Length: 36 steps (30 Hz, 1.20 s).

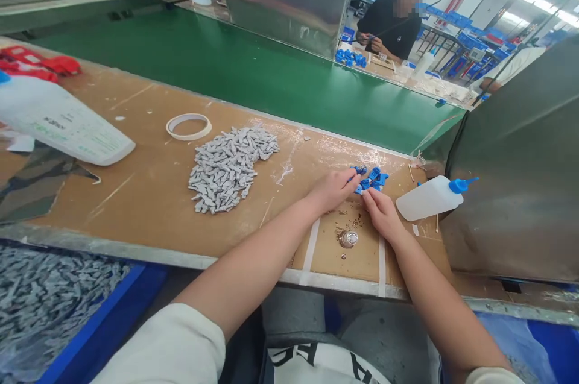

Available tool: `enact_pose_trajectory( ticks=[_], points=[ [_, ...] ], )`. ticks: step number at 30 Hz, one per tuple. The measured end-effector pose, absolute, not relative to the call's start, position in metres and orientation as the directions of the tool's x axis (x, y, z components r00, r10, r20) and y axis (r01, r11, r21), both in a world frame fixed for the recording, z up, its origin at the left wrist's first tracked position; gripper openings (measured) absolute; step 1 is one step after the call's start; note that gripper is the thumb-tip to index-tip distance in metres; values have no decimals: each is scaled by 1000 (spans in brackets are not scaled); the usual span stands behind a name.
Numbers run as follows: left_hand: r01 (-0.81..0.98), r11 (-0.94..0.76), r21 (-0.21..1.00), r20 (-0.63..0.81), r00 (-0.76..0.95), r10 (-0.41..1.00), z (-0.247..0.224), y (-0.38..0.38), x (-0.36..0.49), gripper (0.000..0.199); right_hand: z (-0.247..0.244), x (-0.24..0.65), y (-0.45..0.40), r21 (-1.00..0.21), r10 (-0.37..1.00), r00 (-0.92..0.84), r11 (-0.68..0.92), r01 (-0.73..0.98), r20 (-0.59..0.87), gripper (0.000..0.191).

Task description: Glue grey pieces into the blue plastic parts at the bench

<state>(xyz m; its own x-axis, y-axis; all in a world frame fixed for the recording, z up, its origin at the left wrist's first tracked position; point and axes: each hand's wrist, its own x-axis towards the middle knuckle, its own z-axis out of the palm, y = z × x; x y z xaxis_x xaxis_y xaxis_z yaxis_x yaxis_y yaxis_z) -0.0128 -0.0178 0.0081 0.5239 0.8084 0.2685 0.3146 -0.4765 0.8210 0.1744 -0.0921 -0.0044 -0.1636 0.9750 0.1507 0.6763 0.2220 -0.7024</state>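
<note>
At a small cluster of blue parts [376, 178] on the cardboard-covered bench, both of my hands are close together. My left hand [335, 189] is closed at the cluster's left side, its fingertips against a blue piece. From the right, my right hand [381, 213] reaches the front of the cluster with its fingers pinched; what lies between them is too small to make out. Just below the hands stands a small shiny metal-topped container [348, 239], with tiny dark bits scattered around it. A pile of grey parts [230, 167] lies to the left.
A white bottle with a blue nozzle [427, 198] lies at the right. Tape roll [189, 126], large bottle [63, 119] and red items [38, 62] are leftward. Behind runs a green conveyor [226, 64]; a person [393, 25] works beyond. A blue bin [104, 324] holds grey parts.
</note>
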Motion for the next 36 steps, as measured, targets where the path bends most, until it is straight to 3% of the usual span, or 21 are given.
enact_pose_trajectory(
  ticks=[3,6,11,18,25,31,36],
  points=[
    [248,-471,846,295,518,803,3,-16,-13,40,-1,174,-95,-491,954,-232,297,819,189,43],
    [221,-510,832,306,585,752,6,-16,-16,48,1,178,-98,-422,947,-259,318,849,191,41],
    [273,-606,747,321,650,688,11,-22,-20,45,2,183,-101,-494,942,-277,336,802,192,39],
    [314,-347,884,134,541,830,3,-34,-17,49,0,181,-100,-492,924,-322,381,783,205,32],
    [338,-537,773,312,534,785,11,-36,-16,49,0,168,-103,-775,960,-246,256,577,134,40],
    [331,-612,718,354,583,731,8,-38,-22,45,-3,158,-112,-695,969,-190,245,676,157,37],
    [395,-601,694,358,535,765,3,-45,-16,44,1,152,-119,-657,986,-132,167,735,104,33]
  ],
)
